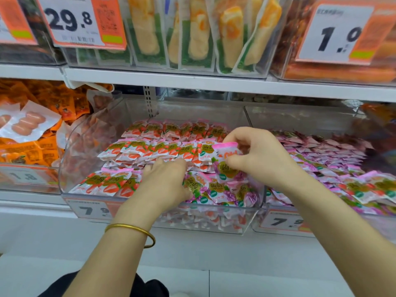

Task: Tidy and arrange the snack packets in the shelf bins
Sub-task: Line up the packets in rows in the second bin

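Starting at the far left with a heap of orange packets (42, 151) in a side bin, a white sausage packet (27, 123) lying on top. Hanging above that, a 29.8 tag (72, 20). Moving right to the clear middle bin (70, 146), carrying a 7.9 label (90, 210) on its near front and holding 2 kinds of snack packet: strawberry packets (150, 146) lining up in overlapping rows across the far and left parts, and grape packets (216, 189) lying jumbled in the near right corner. Laying the left hand (165, 181) palm down in the near middle of that bin, fingers fairly straight and spread, resting on the packets where the strawberry rows are meeting the grape jumble, gripping nothing that shows. Wearing a gold bangle (132, 230) on that wrist. Pinching a single grape packet (227, 166) upright between the thumb and curled fingers of the right hand (257, 153), holding it just above the grape jumble, just right of the left hand. Standing in a bin on the upper shelf, yellow-and-green packets (192, 35). Continuing right to a 2nd clear bin (300, 116) just beside the middle one, holding pink and purple packets (321, 155) in overlapping rows. Ending at the upper right with a 1.0 tag (336, 33).
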{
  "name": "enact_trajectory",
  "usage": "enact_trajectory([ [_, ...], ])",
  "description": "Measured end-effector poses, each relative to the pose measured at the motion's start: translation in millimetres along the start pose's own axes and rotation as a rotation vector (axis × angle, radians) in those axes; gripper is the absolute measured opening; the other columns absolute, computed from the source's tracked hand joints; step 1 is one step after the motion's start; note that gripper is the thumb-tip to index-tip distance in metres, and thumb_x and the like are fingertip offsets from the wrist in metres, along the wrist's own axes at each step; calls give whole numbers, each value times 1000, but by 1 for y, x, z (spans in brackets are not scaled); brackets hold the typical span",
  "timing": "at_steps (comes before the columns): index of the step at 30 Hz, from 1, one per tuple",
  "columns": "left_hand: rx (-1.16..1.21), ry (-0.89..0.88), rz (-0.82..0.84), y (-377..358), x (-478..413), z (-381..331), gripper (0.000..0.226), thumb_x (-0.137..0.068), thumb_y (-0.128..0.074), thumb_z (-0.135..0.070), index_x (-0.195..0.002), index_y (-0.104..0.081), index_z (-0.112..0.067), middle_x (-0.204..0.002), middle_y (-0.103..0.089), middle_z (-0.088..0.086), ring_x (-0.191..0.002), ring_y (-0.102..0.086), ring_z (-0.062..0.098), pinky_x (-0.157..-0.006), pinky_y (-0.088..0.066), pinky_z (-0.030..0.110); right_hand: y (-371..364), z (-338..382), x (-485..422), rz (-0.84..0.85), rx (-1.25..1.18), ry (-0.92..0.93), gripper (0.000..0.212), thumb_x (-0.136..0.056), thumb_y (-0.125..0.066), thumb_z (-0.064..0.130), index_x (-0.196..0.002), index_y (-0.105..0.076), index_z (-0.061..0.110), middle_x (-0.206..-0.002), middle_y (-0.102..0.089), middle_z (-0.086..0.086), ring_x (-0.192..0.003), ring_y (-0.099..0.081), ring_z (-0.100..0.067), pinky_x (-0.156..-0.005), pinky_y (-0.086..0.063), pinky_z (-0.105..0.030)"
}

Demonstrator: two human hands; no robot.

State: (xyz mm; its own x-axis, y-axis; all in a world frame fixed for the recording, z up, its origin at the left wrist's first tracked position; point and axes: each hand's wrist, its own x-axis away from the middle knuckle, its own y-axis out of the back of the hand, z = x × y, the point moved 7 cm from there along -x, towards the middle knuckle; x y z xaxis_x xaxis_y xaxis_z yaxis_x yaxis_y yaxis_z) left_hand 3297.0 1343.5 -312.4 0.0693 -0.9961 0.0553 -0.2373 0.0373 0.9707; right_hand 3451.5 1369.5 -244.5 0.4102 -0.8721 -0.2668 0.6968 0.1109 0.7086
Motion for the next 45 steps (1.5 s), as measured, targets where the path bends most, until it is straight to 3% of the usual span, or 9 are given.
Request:
enact_trajectory([
  [3, 198, 2, -44, 12, 6, -3, 42, -79, -71, -23, -118, -55, -22, -112, -58, 6, -105, -53, 24, -84, -43, 31, 5, 1, 3, -9, -176, -17, 14, -75, -63, 5, -80, -60, 18, -79, -65, -12, -66, -57, -20, -67, -52, -41],
  [6, 538, -27, -114, 27, 14, 0, 19, -78, -72, -12, -69, -55, -10, -66, -49, 3, -60, -48, 15, -54, -37, 26, 7, -5, 6, -12, -314, -67, 12, -77, -63, 10, -85, -64, 18, -70, -62, -13, -61, -58, -23, -66, -53, -49],
  [8, 949, -16, -69, 29, 17, -4, 7, -80, -68, -3, -79, -62, 0, -58, -55, 2, -48, -53, 9, -53, -46, 20, 10, -10, 9, -29, -414, -90, 9, -74, -68, 18, -82, -65, 17, -70, -59, -10, -64, -55, -24, -68, -51, -54],
  [14, 1322, -193, 78, 27, 17, -67, 23, -80, -63, 4, -101, -66, -6, -99, -68, 22, -84, -61, 24, -83, -50, 38, 31, -25, 30, -105, -685, -100, 15, -81, -70, 12, -71, -64, 20, -67, -64, 1, -65, -60, -17, -69, -50, -38],
  [19, 1399, -311, 123, 22, 6, -128, 33, -76, -66, 4, -106, -63, -10, -95, -72, 7, -80, -67, 13, -66, -55, 20, 77, -63, 48, -234, -709, -148, 10, -77, -70, 17, -71, -66, 22, -67, -62, -8, -59, -57, -20, -63, -46, -40],
  [27, 1056, -456, -101, 11, -14, -214, 39, -86, -54, 5, -96, -58, -33, -106, -65, -5, -95, -64, 0, -85, -52, 17, 198, -185, 93, -603, -215, -438, 19, -74, -69, 26, -74, -58, 10, -70, -51, -12, -68, -49, -23, -61, -39, -34],
  [34, 615, -471, -176, -4, -58, -262, 33, -89, -50, -4, -116, -61, -19, -117, -58, -3, -99, -56, 6, -86, -39, 11, 217, -244, 65, -460, 103, -666, 25, -84, -66, 22, -97, -55, 4, -93, -63, -18, -90, -62, -34, -79, -54, -51],
  [39, 518, -468, -126, -10, -72, -285, 32, -92, -48, -8, -119, -61, -19, -122, -56, -3, -109, -54, 10, -91, -37, 16, 187, -250, 41, -191, 127, -735, 28, -94, -53, 16, -112, -52, -6, -105, -55, -19, -94, -60, -35, -81, -54, -49],
  [45, 154, -630, 166, -53, -70, -332, 36, -88, -41, -2, -115, -63, -12, -121, -57, 8, -114, -53, 24, -98, -43, 34, 224, -242, 54, -365, 213, -607, 30, -97, -46, 20, -120, -46, 0, -103, -48, -9, -89, -45, -20, -75, -40, -32],
])
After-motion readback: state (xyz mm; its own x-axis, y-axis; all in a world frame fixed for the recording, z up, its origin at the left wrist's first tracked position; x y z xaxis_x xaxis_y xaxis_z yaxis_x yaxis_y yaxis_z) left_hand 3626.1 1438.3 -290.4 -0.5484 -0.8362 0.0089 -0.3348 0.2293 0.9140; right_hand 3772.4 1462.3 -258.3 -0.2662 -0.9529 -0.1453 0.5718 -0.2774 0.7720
